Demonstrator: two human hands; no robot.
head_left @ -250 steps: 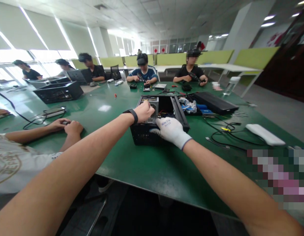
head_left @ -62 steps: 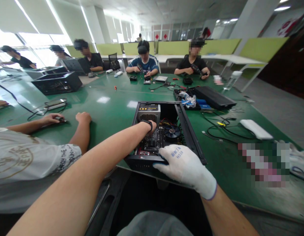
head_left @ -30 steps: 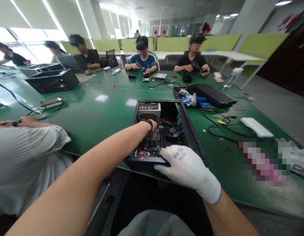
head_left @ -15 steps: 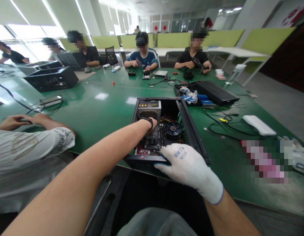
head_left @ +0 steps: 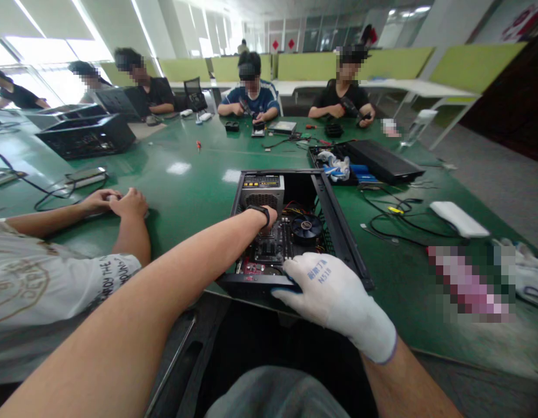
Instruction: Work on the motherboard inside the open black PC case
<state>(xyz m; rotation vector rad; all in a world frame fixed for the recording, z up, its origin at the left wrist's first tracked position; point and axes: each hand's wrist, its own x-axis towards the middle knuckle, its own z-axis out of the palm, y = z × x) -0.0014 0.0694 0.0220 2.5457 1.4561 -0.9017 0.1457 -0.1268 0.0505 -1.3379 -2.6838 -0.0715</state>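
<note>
An open black computer case (head_left: 345,232) lies on its side at the table's near edge. Inside it are a power supply (head_left: 269,194), a motherboard (head_left: 265,251) and a cooling fan (head_left: 307,227). My bare left hand (head_left: 271,218), with a dark band on its wrist, reaches down into the case beside the power supply. Its fingers are hidden, so what they touch cannot be made out. In a white work glove, my right hand (head_left: 318,284) grips the near rim of the case, thumb outside and fingers over the edge.
To the left, a co-worker's hands (head_left: 121,203) rest on the green table (head_left: 181,145). Beyond the case lie a black panel (head_left: 384,161) and a tray with gloves (head_left: 336,165). Cables (head_left: 382,215) and a white box (head_left: 458,219) sit at right. Several people work across the table.
The neighbouring co-worker's hands and forearms have moved to the right and come together. My own hands stay almost where they were, apart from a slight shift of the view.
</note>
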